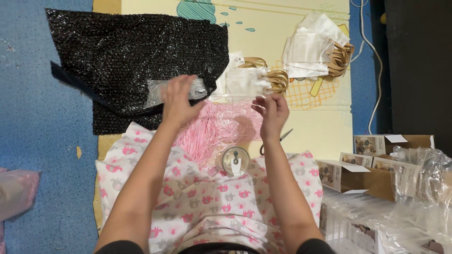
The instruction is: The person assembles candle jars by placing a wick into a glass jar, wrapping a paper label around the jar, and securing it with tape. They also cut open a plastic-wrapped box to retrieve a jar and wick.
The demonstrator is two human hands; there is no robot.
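Clear plastic bag (157,91) gripped by left hand (176,101); right hand (270,110) pinched shut on its edge. Pink shredded paper (212,129), round tin (234,161), scissors (282,138) lie below; black bubble wrap (127,56) behind.

Shredded paper (216,127) behind jar (234,161)

The floor (42,141) is blue. A pale yellow mat (310,127) lies on it, with a green shape and an orange grid drawn on. A white cord (374,51) runs down the blue strip at the right. Past it stands something big and dark (416,66). The light is bright and even. A pink bundle (16,190) sits at the left edge.
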